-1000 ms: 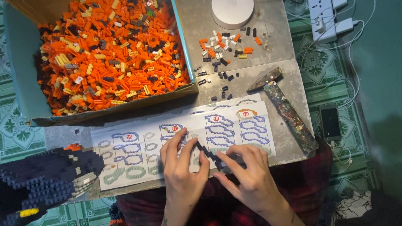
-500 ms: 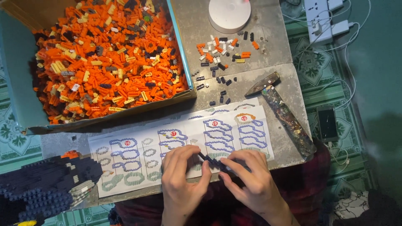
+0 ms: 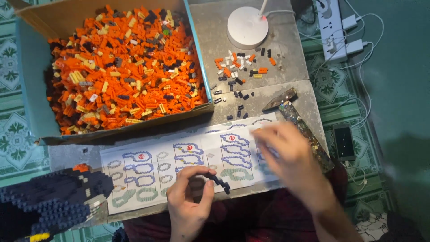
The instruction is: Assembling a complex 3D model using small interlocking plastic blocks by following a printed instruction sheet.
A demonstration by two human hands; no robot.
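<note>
Brick box (image 3: 31,89) behind instruction sheet (image 3: 148,166)

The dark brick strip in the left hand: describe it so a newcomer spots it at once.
Start at the long instruction sheet along the table's near edge. Over its lower middle, the left hand pinches a short, bent strip of dark bricks, the only joined piece there, unlike the loose bricks farther up.

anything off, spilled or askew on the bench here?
Nothing damaged. Loose bricks lie scattered outside the cardboard box, beside the lamp base. The instruction sheet sits askew. The left hand pinches a dark brick strip; the right hand is motion-blurred.
</note>
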